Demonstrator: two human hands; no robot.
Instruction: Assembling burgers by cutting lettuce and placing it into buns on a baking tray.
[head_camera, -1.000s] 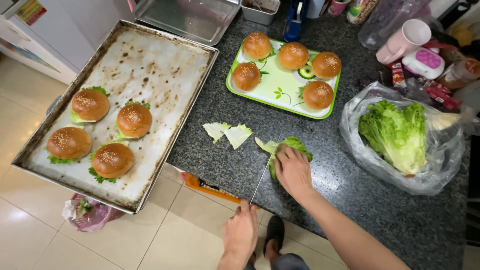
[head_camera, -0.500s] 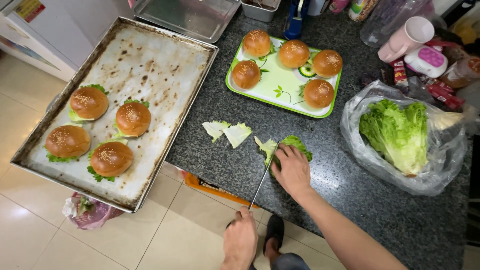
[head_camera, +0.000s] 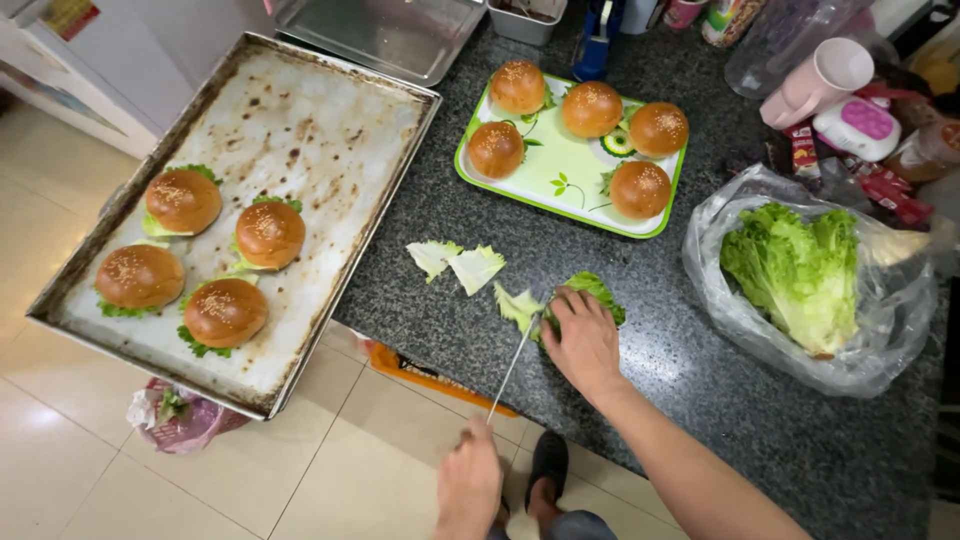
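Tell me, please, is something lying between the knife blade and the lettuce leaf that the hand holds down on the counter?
Nothing visible does. The left hand holds the knife, and its blade already meets the lettuce leaf beside the fingers of the right hand. The cut pieces lie apart, to the left on the counter.

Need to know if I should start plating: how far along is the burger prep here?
Done: four sesame burgers with lettuce on the metal baking tray. In hand: the right hand pins a green lettuce leaf on the granite counter while the left hand works a knife. Left: four plain buns on the green plastic tray.
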